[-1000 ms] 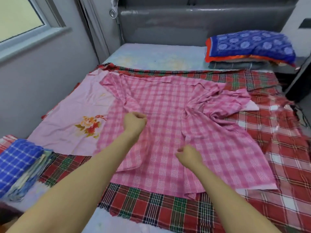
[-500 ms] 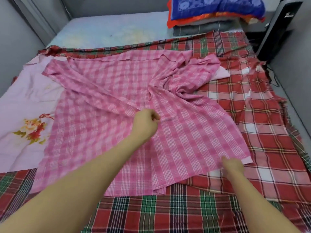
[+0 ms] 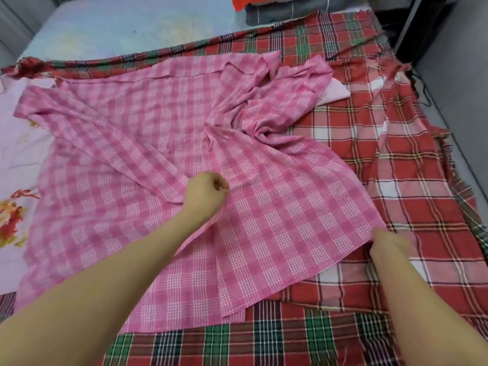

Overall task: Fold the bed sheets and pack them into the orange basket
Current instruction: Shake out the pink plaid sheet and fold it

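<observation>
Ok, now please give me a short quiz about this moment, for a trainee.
1. True or false: the pink sheet is folded already.
2. What does the left hand grip? A: a fold of the pink sheet. B: a pillow. C: nothing.
3. Fill in: the right hand holds the pink sheet by its near right ___.
Key: 1 false, it lies spread and rumpled; 2 A; 3 corner.

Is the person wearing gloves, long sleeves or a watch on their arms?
No gloves and no sleeves show. Both forearms are bare all the way to the bottom edge of the picture. The left hand and the right hand are bare too, with no watch or bracelet at either wrist. No rings can be seen, though the right hand's fingers are mostly hidden.
</observation>
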The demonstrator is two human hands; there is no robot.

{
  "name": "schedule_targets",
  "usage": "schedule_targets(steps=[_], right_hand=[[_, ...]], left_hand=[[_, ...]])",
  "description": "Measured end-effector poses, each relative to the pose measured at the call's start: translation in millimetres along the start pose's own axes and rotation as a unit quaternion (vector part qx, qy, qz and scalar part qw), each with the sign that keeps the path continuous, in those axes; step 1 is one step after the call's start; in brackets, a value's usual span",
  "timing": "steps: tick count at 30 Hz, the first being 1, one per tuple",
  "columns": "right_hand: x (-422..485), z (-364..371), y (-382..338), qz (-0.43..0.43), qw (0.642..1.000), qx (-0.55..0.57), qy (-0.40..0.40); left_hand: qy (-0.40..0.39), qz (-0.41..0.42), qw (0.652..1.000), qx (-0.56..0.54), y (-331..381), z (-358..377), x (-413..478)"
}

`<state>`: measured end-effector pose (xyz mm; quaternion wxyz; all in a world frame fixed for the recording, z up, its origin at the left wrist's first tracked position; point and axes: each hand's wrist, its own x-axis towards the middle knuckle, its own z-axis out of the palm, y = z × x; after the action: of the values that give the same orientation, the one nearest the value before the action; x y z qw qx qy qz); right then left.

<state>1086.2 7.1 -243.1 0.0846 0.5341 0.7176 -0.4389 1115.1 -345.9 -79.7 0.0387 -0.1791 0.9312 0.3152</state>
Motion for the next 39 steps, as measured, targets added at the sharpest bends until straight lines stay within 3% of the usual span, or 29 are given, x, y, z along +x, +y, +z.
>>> schedule_targets(steps=[3, 6, 10, 14, 16, 18, 20, 21, 23, 24, 26, 27, 29, 33, 35, 38, 39], right_hand=[[2.5, -2.8, -5.3, -0.02, 0.986, -0.136, 0.089], [11.7, -5.8, 1.1, -0.038, 0.99, -0.131, 0.038], [29.3, 0.4, 10.9, 0.0, 0.995, 0.013, -0.103], [28.3, 12.7, -4.7, 0.081, 0.993, 0.081, -0.041], [-5.9, 11.5, -38.4, 0.013, 0.997, 0.032, 0.067], [-63.9, 6.6, -78.8, -0.151, 0.98, 0.073, 0.102], [-125.1, 6.3, -108.0, -0.323, 0.939, 0.101, 0.066], [-154.5, 9.9, -116.0, -0.396, 0.916, 0.064, 0.027], [-199.3, 21.2, -107.3, -0.522, 0.843, -0.093, -0.094], [-213.0, 29.0, -93.5, -0.564, 0.78, -0.219, -0.159], [-226.1, 43.1, -55.4, -0.567, 0.627, -0.466, -0.262], [-225.4, 47.7, -36.7, -0.536, 0.569, -0.554, -0.286], [-218.1, 49.6, -10.2, -0.472, 0.523, -0.644, -0.298], [-201.7, 48.6, 4.5, -0.423, 0.484, -0.709, -0.29], [-200.9, 59.9, 1.5, -0.437, 0.519, -0.687, -0.259], [-207.1, 79.7, -17.2, -0.504, 0.633, -0.561, -0.175], [-207.6, 88.0, -21.6, -0.527, 0.642, -0.532, -0.166]], left_hand=[[-0.003, -0.001, 1.0, 0.002, 1.7, 0.8, 4.9], [-0.014, 0.0, 1.0, -0.006, 1.5, -2.1, 12.2], [-0.019, -0.011, 1.0, -0.022, -2.9, -4.1, 22.8], [-0.014, -0.027, 0.999, -0.033, -6.7, -2.8, 26.6], [-0.006, -0.034, 0.998, -0.05, -6.4, -5.4, 26.9], [0.005, -0.047, 0.997, -0.069, -5.8, -14.7, 26.8], [0.015, -0.062, 0.995, -0.075, -7.2, -27.8, 27.0], [0.021, -0.071, 0.994, -0.078, -8.6, -35.9, 27.6], [0.035, -0.089, 0.992, -0.087, -14.0, -50.2, 27.9], [0.044, -0.096, 0.991, -0.088, -17.0, -56.7, 27.7], [0.054, -0.103, 0.989, -0.086, -21.6, -68.6, 24.6], [0.055, -0.107, 0.989, -0.086, -24.0, -72.3, 22.5], [0.058, -0.112, 0.988, -0.089, -28.6, -78.6, 19.0], [0.063, -0.121, 0.985, -0.101, -36.9, -88.0, 16.5], [0.065, -0.127, 0.984, -0.105, -41.8, -90.3, 16.2], [0.061, -0.125, 0.985, -0.106, -48.3, -89.4, 15.8], [0.061, -0.124, 0.985, -0.108, -51.1, -88.4, 16.0]])
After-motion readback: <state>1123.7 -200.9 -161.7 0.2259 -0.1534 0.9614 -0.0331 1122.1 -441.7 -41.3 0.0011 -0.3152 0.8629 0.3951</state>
